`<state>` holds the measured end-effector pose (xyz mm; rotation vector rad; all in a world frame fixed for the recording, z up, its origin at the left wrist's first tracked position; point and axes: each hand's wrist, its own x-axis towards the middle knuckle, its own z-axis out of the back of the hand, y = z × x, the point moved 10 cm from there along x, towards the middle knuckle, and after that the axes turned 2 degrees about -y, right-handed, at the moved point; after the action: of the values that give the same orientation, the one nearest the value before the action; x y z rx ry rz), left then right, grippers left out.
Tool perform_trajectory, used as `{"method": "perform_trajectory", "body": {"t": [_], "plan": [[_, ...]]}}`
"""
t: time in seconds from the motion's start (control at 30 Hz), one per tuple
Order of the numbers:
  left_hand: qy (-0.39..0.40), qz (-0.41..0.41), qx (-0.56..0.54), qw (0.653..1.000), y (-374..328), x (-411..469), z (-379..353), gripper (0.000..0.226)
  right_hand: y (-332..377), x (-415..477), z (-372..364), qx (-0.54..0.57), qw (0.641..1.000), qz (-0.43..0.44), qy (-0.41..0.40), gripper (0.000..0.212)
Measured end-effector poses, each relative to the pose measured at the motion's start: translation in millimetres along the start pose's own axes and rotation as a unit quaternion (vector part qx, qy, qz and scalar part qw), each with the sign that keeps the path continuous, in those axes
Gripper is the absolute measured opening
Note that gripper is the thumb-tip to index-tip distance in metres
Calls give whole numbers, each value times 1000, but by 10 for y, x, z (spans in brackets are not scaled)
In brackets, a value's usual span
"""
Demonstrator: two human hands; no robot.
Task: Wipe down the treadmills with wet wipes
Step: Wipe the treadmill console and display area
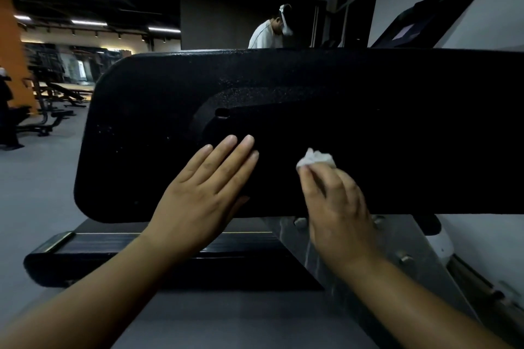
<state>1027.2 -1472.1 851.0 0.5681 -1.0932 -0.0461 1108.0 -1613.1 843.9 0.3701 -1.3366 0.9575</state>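
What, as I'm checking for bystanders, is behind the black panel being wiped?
Above the black panel show a person, upper body only, and a tilted console. Everything lower behind it is covered.

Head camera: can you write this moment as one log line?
left hand: flat on black panel | right hand: holds crumpled wipe at panel | step: wiping
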Motion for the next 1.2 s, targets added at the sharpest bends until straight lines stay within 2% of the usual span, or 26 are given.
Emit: {"method": "perform_trajectory", "body": {"t": [0.1,0.27,0.3,0.4,0.47,0.6,0.63,0.7,0.77,0.83,0.87,0.97,1.0,1.03,1.07,1.13,1.2], "plan": [[7,22,-11,1000,80,-104,16,58,-29,-18,17,28,1000,-2,-11,50],[-18,118,-45,992,206,-249,11,65,161,473,-37,81,988,-106,-72,46],[-21,149,-55,987,252,-313,6,67,315,499,-113,79,991,-89,-57,48],[-10,229,-66,971,415,-636,-33,69,680,340,-321,49,998,42,20,60],[7,253,-59,966,481,-851,-66,69,630,364,-272,29,996,82,21,60],[21,269,-66,961,519,-1033,-115,69,532,935,-196,53,997,-43,-38,63],[18,275,-74,958,527,-1044,-116,68,720,998,-232,51,997,-23,-44,65],[7,280,-90,956,535,-1048,-113,67,1216,830,-415,17,993,120,1,65],[-6,279,-103,955,543,-1054,-95,66,1404,456,-560,-20,965,253,65,63],[-24,288,-112,951,578,-1068,-89,64,1319,389,-501,-15,952,295,78,59],[-35,300,-119,946,600,-1078,-88,63,1245,520,-456,-11,958,278,66,58],[-59,322,-131,936,618,-1073,-111,62,1084,1286,-363,-14,994,105,16,65],[-66,322,-130,936,618,-1068,-115,61,1171,1422,-392,-17,997,79,15,70],[-71,322,-128,935,632,-1072,-121,60,1357,1435,-446,-31,993,109,26,74],[-73,329,-128,933,662,-1096,-126,61,1570,1290,-539,-49,981,180,50,77],[-73,355,-121,924,802,-1182,-130,63,1804,726,-729,-74,933,335,111,75],[-68,371,-102,920,963,-1267,-122,64,1744,379,-717,-84,896,411,143,70]]}}
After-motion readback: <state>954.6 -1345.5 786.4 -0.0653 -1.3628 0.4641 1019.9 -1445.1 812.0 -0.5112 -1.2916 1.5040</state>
